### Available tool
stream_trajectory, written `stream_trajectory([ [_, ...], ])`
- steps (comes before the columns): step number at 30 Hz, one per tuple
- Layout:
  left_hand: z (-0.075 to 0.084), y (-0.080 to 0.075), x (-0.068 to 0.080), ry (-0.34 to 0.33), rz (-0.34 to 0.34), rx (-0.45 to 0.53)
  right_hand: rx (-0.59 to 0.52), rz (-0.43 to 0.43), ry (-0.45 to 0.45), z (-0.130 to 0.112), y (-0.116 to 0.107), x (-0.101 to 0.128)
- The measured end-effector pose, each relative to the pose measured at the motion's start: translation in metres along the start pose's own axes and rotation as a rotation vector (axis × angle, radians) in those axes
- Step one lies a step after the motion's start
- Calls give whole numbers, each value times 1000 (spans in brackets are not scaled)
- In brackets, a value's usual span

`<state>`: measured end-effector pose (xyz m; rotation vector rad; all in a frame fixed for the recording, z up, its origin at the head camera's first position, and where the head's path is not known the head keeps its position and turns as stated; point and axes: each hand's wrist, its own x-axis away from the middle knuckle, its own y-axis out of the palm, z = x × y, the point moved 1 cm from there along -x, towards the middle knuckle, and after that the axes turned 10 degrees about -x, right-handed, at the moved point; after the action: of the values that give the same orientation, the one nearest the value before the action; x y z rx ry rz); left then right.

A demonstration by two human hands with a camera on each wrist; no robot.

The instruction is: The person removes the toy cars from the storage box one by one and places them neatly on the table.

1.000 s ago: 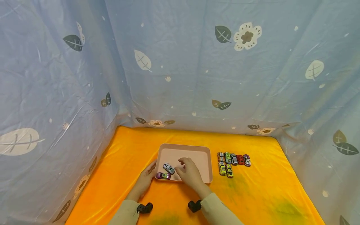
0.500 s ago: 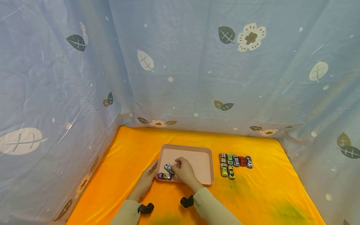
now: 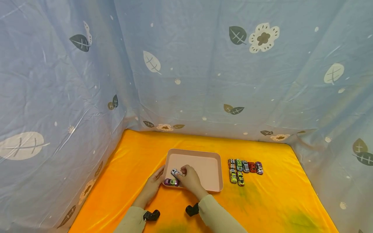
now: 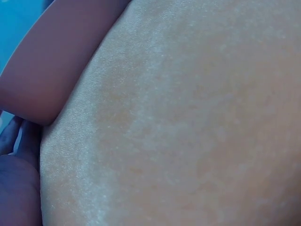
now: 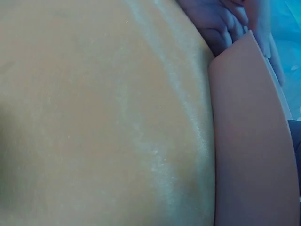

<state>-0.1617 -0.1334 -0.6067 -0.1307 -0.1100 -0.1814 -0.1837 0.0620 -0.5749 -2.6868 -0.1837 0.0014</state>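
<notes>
Right hand (image 3: 190, 179) pinches the white car (image 3: 175, 172) inside the pink tray (image 3: 214, 181); left hand (image 3: 152, 185), fingers straight, steadies the tray's left edge, fingertips hidden.

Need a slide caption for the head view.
Right hand holds a white toy car in the pink tray; left hand steadies its edge.

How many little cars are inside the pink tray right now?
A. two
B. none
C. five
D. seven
A: the head view shows just two in the pink tray, a white car at the fingers of the right hand and a purple car by the near left corner; the other cars sit outside on the orange cloth.
</notes>
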Motion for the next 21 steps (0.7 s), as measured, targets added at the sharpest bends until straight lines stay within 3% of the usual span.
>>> stream_trajectory([
  [21,2,1,1,-31,6,-10,61,-35,30,2,-1,2],
])
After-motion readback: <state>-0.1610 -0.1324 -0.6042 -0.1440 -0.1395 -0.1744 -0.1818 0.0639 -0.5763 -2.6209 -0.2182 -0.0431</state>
